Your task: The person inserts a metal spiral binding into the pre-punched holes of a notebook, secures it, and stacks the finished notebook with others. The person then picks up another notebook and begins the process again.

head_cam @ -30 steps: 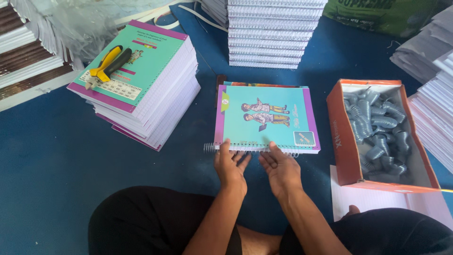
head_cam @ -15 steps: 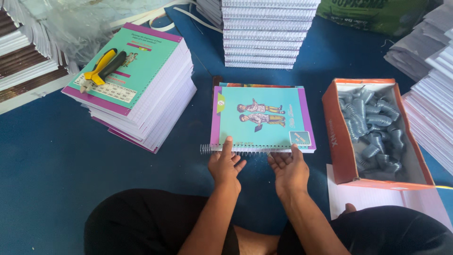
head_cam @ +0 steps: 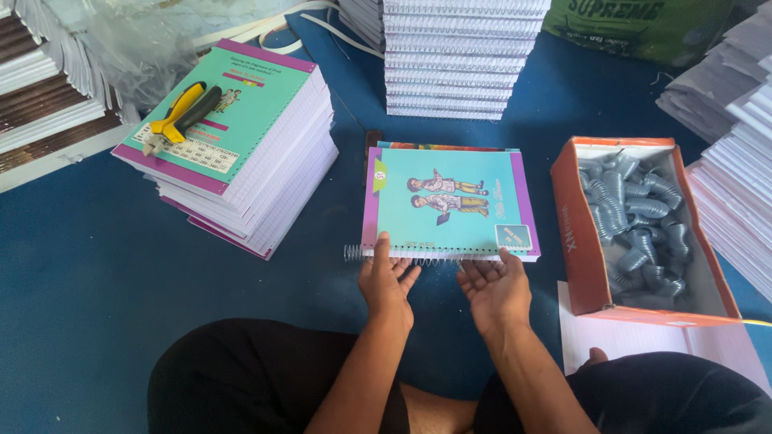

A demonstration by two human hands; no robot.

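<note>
Notebook: we see a turquoise-covered notebook (head_cam: 449,202) lying flat on the blue floor (head_cam: 72,265), just in front of our knees.
Spiral: a metal spiral coil (head_cam: 354,252) runs along its near edge and sticks out at the left.
Left hand: our left hand (head_cam: 386,277) rests open, fingertips touching the near edge by the coil, grasping nothing.
Right hand: our right hand (head_cam: 492,285) lies palm up, fingers loose against the same edge.
Handling: we judge the notebook light and bendy, its cover slick; the coil thin and easily deformed, best rolled at the bound edge.
Nearby: orange box of coils (head_cam: 639,225) to the right; pliers (head_cam: 181,116) on a notebook stack (head_cam: 241,161) to the left.
</note>
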